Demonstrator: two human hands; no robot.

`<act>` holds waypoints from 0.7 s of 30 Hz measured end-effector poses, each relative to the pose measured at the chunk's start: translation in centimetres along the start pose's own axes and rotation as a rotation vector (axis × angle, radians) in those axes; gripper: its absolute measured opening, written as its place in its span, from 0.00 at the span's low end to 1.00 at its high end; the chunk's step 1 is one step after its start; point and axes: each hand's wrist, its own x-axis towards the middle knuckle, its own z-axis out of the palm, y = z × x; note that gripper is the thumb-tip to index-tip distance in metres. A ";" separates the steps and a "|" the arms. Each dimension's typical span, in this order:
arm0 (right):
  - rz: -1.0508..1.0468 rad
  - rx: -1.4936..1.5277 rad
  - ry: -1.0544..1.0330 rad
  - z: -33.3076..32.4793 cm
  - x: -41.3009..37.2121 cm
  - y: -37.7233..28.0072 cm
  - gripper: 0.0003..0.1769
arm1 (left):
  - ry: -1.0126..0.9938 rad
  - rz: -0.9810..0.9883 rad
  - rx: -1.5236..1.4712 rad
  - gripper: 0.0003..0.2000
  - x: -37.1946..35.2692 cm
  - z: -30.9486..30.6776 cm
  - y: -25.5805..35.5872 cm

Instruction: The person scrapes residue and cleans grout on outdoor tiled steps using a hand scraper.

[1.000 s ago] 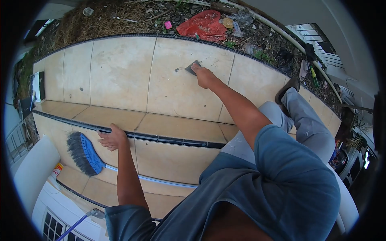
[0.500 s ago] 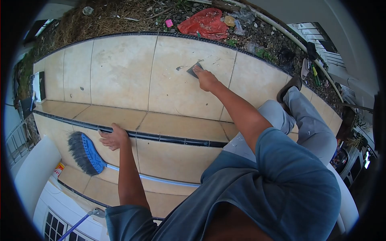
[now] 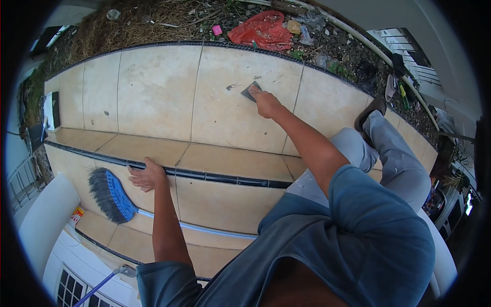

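My right hand (image 3: 266, 104) reaches far out over the beige tiled floor (image 3: 153, 92) and presses a small dark scraper blade (image 3: 250, 91) flat against a tile. A small dark smear (image 3: 231, 87) lies on the tile just left of the blade. My left hand (image 3: 148, 175) rests palm down with fingers spread on the dark edge strip of the step (image 3: 215, 177). It holds nothing. A blue broom with grey bristles (image 3: 110, 196) lies on the lower step just left of that hand.
Beyond the tiles is a strip of soil with dry grass, a red plastic bag (image 3: 261, 29) and scattered litter. My legs in grey trousers (image 3: 388, 153) stretch right, one shoe (image 3: 369, 112) on the tiles. A white rail (image 3: 43, 225) and mop handle (image 3: 99, 284) sit lower left.
My right hand and the scraper have shifted slightly right and toward me on the tile. My left hand stays on the step edge.
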 end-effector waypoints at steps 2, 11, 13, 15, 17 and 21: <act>0.006 0.016 -0.016 -1.4 0.5 -0.6 0.41 | -0.001 0.002 0.016 0.37 -0.2 0.2 -0.3; 0.031 -0.057 -0.017 -1.5 0.4 -0.7 0.35 | -0.052 -0.010 -0.005 0.38 -0.3 -0.7 0.0; 0.023 -0.055 -0.026 -0.5 -1.1 -0.2 0.35 | -0.087 -0.032 -0.028 0.38 -0.4 -1.6 0.7; 0.004 -0.042 0.000 -0.9 0.0 0.4 0.36 | -0.082 -0.015 -0.053 0.38 -0.1 -1.7 1.6; -0.011 0.006 0.007 -0.8 0.2 0.6 0.41 | -0.096 -0.002 -0.016 0.38 -0.8 -1.6 0.1; 0.024 -0.008 -0.026 -1.2 -0.2 -0.2 0.41 | -0.086 -0.002 -0.029 0.37 -0.7 -1.8 -0.2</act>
